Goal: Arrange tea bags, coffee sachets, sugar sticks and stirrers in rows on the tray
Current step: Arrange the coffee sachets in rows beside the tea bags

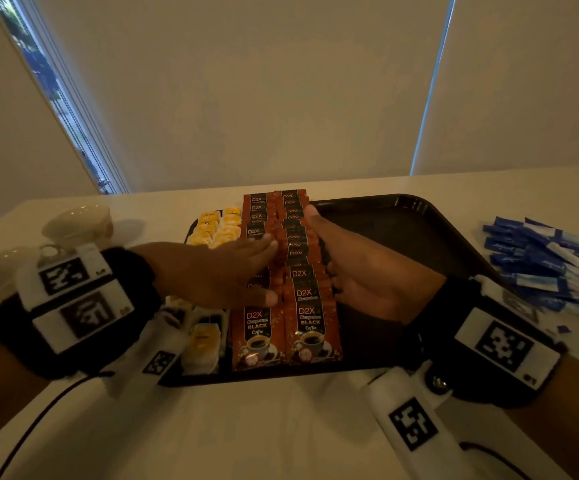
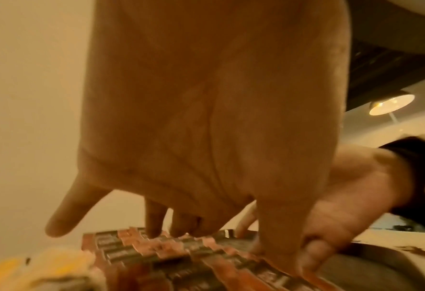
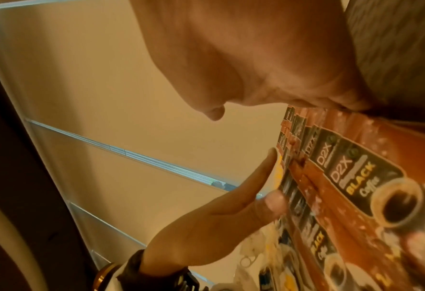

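A black tray holds yellow tea bags in rows at its left. Two overlapping rows of red-brown coffee sachets lie in its middle. My left hand lies flat on the left coffee row, fingers straight. My right hand stands on edge with straight fingers against the right side of the right coffee row. In the left wrist view, my left hand's fingertips touch the coffee sachets, with the right hand beyond. Neither hand holds anything. Blue sugar sticks lie in a loose pile on the table, right of the tray.
Two pale cups stand on the white table left of the tray. The tray's right half is bare. A black cable runs over the table near my left wrist. Blinds hang behind the table.
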Tool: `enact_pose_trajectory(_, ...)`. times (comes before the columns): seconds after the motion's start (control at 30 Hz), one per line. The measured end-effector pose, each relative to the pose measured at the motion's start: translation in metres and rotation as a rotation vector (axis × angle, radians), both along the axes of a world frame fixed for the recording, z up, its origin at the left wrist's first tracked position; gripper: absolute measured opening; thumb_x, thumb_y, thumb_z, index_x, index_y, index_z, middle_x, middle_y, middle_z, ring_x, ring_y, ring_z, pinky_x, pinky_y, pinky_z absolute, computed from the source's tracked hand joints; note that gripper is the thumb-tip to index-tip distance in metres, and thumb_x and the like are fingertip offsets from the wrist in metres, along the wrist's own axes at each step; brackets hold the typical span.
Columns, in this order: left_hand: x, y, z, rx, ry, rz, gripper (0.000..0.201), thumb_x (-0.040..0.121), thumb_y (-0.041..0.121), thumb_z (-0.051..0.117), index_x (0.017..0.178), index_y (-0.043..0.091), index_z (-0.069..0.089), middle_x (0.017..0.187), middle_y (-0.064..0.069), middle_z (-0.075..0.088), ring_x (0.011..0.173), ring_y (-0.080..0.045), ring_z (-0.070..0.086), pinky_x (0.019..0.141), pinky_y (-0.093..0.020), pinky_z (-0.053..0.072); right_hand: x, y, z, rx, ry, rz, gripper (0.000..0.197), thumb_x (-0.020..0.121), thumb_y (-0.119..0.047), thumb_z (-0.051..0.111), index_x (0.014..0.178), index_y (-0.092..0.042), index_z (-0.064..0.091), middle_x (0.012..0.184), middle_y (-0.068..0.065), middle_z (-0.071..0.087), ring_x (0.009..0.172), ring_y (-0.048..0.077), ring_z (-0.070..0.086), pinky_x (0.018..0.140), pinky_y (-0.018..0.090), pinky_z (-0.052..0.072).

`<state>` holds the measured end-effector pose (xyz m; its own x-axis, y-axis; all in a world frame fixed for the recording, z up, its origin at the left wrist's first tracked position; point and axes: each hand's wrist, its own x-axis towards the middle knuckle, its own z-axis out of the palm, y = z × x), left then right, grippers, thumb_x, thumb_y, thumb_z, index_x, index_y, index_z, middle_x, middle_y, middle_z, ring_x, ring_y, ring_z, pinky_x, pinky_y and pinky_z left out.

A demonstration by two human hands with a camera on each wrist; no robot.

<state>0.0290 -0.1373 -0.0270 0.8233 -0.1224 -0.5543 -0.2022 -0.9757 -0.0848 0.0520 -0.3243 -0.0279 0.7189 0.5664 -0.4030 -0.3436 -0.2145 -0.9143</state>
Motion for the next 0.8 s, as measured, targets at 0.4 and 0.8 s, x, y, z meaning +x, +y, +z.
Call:
enact_pose_trajectory(0.4, -0.024, -0.008, 0.001, 0.114, 0.041, 0.044, 0.109, 0.082, 0.069, 0.043, 0.141, 0.019, -0.034, 0.151, -0.001, -0.036, 0.145, -0.022, -0.018, 0.115, -0.054, 0.004, -0.016, -0.002, 0.0, 0.029, -0.008, -0.071, 0.056, 0.092, -0.059, 0.034, 0.137, -0.027, 0.043, 0.129, 0.007, 0.057, 0.116, 0.021, 0.054, 0.099, 0.039, 0.04)
enact_pose_trajectory(0.8, -0.024, -0.01, 0.005, 0.113, 0.05, 0.015, 0.117, 0.061, 0.084, 0.029, 0.134, 0.024, -0.039, 0.144, 0.008, -0.038, 0.145, -0.018, -0.018, 0.116, -0.053, 0.004, -0.018, 0.0, -0.006, 0.007, 0.01, -0.066, 0.07, 0.088, -0.066, 0.035, 0.145, -0.026, 0.032, 0.144, 0.009, 0.043, 0.133, 0.026, 0.04, 0.112, 0.047, 0.029)
